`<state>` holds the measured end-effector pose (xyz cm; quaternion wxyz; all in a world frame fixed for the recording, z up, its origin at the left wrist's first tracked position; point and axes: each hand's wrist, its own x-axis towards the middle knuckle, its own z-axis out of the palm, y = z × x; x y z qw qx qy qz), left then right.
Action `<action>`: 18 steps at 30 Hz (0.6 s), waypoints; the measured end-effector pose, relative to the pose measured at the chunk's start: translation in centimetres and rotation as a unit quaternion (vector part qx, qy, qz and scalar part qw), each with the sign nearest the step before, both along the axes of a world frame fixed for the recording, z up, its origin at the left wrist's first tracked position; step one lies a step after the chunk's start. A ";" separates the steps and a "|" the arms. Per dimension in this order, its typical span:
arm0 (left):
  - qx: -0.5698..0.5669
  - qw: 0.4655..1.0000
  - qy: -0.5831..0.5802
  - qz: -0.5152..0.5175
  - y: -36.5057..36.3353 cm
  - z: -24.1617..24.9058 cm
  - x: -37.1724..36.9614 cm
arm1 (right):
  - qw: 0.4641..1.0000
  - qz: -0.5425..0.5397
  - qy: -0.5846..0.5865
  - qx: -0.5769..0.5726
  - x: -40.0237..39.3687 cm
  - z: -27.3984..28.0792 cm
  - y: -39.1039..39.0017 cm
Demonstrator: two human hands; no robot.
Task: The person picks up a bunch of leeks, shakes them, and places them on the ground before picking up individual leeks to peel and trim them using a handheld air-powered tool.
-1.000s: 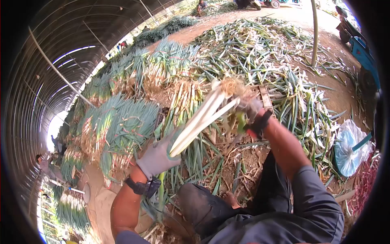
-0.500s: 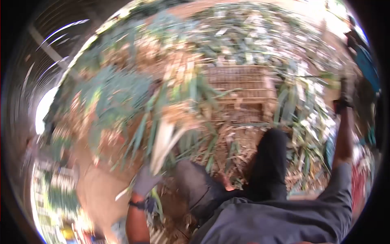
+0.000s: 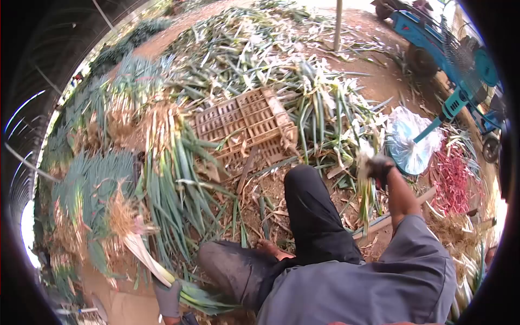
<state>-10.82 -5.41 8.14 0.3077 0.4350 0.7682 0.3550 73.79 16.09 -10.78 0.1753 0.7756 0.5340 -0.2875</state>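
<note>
At the lower left my left hand (image 3: pixel 168 298), in a grey glove, is closed around a green onion (image 3: pixel 145 255). Its white shank and shaggy roots point up and left, and its green leaves trail right toward my knee. My right hand (image 3: pixel 381 167), in a dark glove, is out to the right, its fingers closed on a few pale, limp onion leaves (image 3: pixel 367 189) that hang down. Motion smears the top of these leaves. Between my hands, beyond my knees, lies a slatted plastic crate (image 3: pixel 238 116) on its side, with more green onions (image 3: pixel 176 157) to its left.
Trimmed leaves (image 3: pixel 244 49) form a heap behind the crate. Bundled onions (image 3: pixel 92 184) fill the left side. Red ties (image 3: pixel 454 176) and a plastic bag (image 3: pixel 409 141) lie at the right, near a blue cart (image 3: pixel 428 38). A thin post (image 3: pixel 338 24) stands behind.
The view has swung to the right and sharpened. My right hand now appears nearer my knees, with leaves in it. The left hand keeps hold of the green onion, its roots now toward the upper left.
</note>
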 end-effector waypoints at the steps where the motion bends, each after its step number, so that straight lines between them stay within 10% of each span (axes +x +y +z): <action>1: 0.010 0.999 0.048 0.002 0.1 0.6 0.0 | 0.986 0.109 -0.120 0.029 -3.2 7.0 2.8; 3: -0.019 0.997 0.072 0.028 0.0 2.8 0.0 | 0.957 0.104 -0.131 0.238 0.8 7.0 11.2; 8: 0.109 0.982 0.006 0.153 -4.2 11.5 -1.2 | 0.785 -0.028 0.255 0.564 -6.6 10.6 26.6; 12: 0.211 0.967 -0.004 0.139 -9.1 14.3 -4.3 | 0.705 -0.016 0.545 0.453 -23.0 9.6 26.9; 18: 0.159 0.963 0.114 0.186 -17.9 18.7 -4.4 | 0.729 0.133 0.631 0.229 -48.8 9.2 16.4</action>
